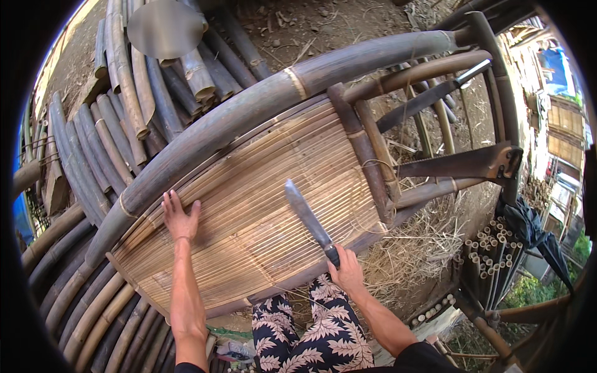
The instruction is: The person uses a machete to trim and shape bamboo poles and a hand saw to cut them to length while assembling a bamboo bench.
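A bamboo bench frame with a seat of thin split-bamboo slats [273, 155] lies across in front of me. My left hand [180, 217] rests on the slats at the far left, beside the thick far bamboo pole [249, 82]; its fingers are spread and it holds nothing. In my right hand [348, 271], near the seat's close edge, is a large knife [309, 214] gripped by its dark handle. Its blade slants up and left above the slats, and I cannot tell whether it touches them.
A handsaw [459, 164] and a long dark blade with a pale handle [429, 99] lie across the frame's right end. Cut bamboo poles [93, 304] fill the left side. Straw-like shavings [410, 255] litter the ground, and a bundle of thin bamboo [494, 255] stands at right.
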{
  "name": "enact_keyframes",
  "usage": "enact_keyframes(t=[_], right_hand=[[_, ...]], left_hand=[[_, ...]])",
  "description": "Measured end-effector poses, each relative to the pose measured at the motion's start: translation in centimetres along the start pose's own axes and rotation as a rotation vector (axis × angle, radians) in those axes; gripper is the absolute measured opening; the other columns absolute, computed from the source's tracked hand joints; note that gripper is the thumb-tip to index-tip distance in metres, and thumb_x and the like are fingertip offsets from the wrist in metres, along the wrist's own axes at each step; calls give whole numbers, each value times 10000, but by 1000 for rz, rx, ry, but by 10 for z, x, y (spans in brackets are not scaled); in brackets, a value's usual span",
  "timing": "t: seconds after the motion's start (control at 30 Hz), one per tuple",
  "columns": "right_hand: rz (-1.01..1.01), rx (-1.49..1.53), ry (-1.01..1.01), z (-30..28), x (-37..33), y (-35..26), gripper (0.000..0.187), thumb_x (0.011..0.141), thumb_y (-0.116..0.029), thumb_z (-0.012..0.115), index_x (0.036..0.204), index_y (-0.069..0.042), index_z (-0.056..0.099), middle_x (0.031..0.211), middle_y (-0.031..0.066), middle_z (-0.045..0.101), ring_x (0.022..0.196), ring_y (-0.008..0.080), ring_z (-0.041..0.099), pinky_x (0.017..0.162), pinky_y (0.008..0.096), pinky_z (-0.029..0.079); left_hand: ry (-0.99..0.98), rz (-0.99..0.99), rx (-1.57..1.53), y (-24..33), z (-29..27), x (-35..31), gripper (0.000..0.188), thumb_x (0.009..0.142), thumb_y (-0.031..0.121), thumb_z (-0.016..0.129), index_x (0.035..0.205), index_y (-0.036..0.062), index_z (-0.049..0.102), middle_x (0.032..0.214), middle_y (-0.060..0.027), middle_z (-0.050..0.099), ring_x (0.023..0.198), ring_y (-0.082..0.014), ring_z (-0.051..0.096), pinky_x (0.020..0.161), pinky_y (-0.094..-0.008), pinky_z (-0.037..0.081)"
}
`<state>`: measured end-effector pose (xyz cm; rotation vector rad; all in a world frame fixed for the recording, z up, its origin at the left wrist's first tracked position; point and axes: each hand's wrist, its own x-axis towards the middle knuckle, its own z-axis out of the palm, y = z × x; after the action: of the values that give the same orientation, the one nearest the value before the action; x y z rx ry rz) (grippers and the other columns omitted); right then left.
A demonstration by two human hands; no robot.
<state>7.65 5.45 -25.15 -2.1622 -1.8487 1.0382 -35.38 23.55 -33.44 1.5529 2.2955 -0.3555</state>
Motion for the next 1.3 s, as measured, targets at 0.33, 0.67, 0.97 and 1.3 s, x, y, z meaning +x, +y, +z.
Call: enact_keyframes(t=[0.33,0.67,0.97,1.3], right_hand=[[61,-104,397,-85,148,47,699,837,-167,661,1393,84,321,1276,261,407,1136,382,460,1003,441,414],[173,-112,330,-115,186,135,269,868,-114,630,1092,-43,499,1003,171,577,977,371,584,799,460,514],[387,247,628,-173,-17,156,181,918,-155,619,1022,-8,638,902,128,639,782,238,617,700,340,498],[233,-84,307,-97,-72,115,625,791,-73,676,1347,34,410,1325,225,431,1267,362,419,1099,439,365]], left_hand=[[-217,3,-456,-69,-32,-168,478,935,306,579,1223,-75,582,1125,-279,634,1044,-383,621,927,-414,473],[-860,-548,-593,-83,-1,-449,358,912,309,622,1002,-30,693,873,-119,704,841,-185,637,790,-311,495],[-736,-807,-842,-43,-57,-425,343,960,333,580,1085,16,617,963,-109,693,883,-211,673,716,-334,532],[-739,-532,-805,-83,-11,-400,377,936,341,621,1124,15,630,960,-88,689,833,-167,667,656,-295,520]])
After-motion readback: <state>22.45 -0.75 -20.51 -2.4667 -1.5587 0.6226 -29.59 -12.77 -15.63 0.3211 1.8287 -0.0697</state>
